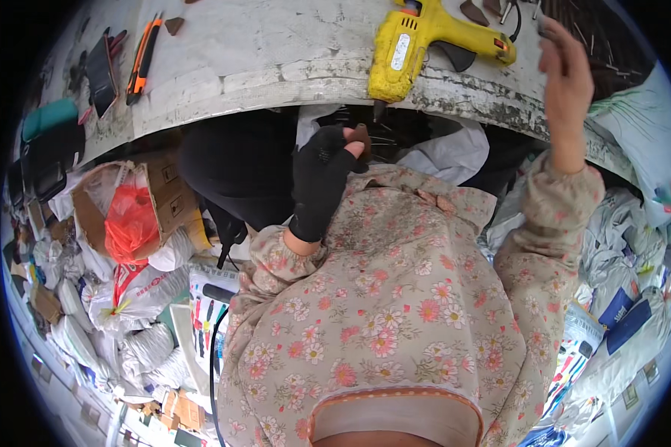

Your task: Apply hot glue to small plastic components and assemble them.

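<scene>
A worn whitish table curves across my remote view; just off its near edge, the gloved left hand pinches a small brown piece; I judge it light and stiff, best held by its sides; toward the right edge, beside a yellow glue gun, the right hand blurs; I cannot tell whether it grasps anything.
</scene>
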Demonstrator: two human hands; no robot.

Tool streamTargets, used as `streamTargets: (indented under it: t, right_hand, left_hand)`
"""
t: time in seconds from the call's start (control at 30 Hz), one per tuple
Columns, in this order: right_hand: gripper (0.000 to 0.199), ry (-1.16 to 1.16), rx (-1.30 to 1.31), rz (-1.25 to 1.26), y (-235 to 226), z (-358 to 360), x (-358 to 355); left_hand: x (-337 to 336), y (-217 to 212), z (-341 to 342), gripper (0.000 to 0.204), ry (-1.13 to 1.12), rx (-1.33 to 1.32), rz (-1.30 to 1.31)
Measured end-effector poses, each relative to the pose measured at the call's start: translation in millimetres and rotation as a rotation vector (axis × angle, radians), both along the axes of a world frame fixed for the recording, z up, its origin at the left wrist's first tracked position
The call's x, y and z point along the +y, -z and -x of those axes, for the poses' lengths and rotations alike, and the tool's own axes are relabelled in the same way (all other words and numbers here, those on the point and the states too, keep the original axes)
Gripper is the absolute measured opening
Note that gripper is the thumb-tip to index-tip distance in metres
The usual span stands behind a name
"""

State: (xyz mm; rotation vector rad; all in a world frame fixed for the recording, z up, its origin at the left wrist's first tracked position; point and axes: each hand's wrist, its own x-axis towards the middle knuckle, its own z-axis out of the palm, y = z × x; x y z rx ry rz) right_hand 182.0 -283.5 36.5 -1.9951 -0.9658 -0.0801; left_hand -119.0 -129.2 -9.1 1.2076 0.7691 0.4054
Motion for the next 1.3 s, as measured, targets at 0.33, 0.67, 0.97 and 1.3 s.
streamTargets:
  t: [0.33, 0.67, 0.97, 1.3]
  right_hand:
    - [0.067, 0.015, -0.318, 0.681, 6, 68, 55]
    - [0.061, -0.133, -0.279, 0.578, 3, 54, 47]
    - [0.040, -0.460, 0.206, 0.250, -25, 108, 28]
    - [0.040, -0.660, 0.549, 0.327, -44, 151, 14]
  left_hand:
    - [0, -9, -2, 0.021, 0.076, 0.038, 0.036]
    - [-5, -13, -6, 0.020, 0.002, 0.032, 0.137]
    - [-2, -18, 8, 0.020, -0.058, -0.026, 0.143]
    - [-2, -41, -15, 0.023, -0.259, -0.064, 0.745]
